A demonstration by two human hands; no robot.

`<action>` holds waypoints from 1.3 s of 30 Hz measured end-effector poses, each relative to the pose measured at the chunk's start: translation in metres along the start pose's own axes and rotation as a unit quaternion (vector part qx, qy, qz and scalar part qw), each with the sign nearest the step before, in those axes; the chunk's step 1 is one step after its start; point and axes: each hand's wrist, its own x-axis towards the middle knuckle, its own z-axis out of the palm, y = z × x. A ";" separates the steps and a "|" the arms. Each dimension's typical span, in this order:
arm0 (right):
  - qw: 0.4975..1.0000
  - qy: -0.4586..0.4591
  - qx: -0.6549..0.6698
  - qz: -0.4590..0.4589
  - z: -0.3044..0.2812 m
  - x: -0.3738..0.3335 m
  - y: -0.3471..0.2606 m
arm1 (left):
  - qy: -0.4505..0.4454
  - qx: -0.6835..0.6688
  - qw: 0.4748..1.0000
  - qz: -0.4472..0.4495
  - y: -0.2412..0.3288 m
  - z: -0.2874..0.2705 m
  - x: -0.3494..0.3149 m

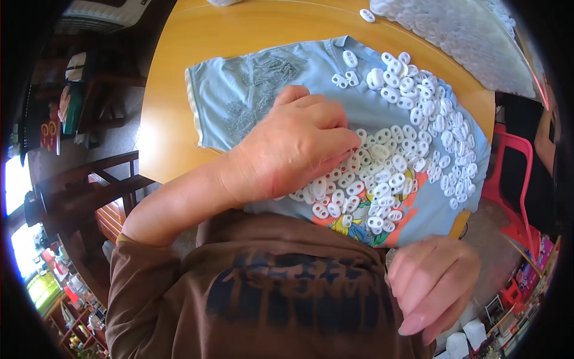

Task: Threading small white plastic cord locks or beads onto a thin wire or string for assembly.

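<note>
My left hand (293,143) reaches across a light blue printed cloth (353,51) that looks like a garment. Its fingers are bent in and closed, thumb and forefinger tips at the edge of a spread of white oval plastic pieces with two holes (397,179). Whatever it pinches is hidden. My right hand (436,284) is off the cloth at the lower right, in front of my body, fingers curled together; I cannot make out anything in it. Beyond my left wrist lie clusters of tiny thin grey pieces, perhaps springs (278,69).
The cloth lies on a yellow wooden table (173,119). At the far right is a large translucent bag or bin (454,39) of more white pieces, with one loose white piece (367,15) beside it. A red chair (517,179) stands right; someone's arm (544,140) shows there.
</note>
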 end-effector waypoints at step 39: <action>0.786 0.303 -0.504 0.193 -0.041 0.086 0.026 | 0.033 0.008 0.998 0.054 0.008 -0.013 -0.012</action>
